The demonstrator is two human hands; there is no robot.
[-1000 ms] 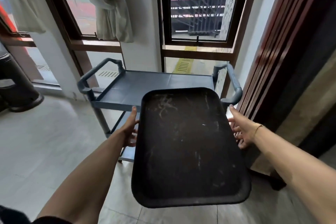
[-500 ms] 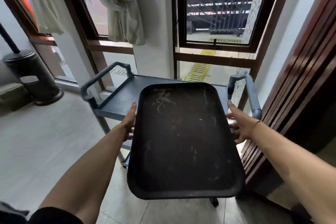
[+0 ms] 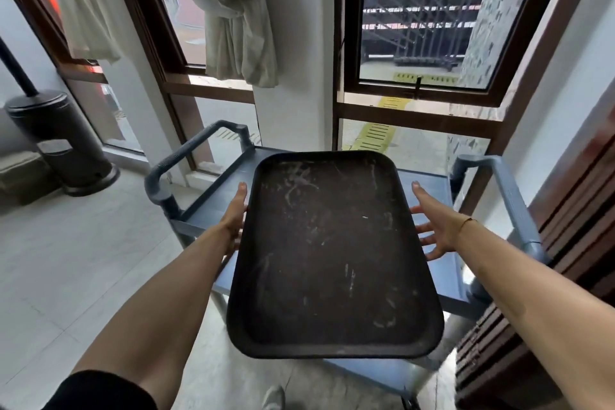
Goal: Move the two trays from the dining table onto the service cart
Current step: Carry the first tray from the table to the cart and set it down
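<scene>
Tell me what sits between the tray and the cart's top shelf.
Nothing visible. The black tray, carried by the left hand and right hand, hovers over the service cart, whose visible top shelf is bare.

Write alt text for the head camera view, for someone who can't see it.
A person's left hand and right hand hold a scuffed black rectangular plastic tray by its long sides above the top shelf of a grey-blue plastic service cart. Behind the cart are wood-framed windows with tied-back pale curtains.
</scene>
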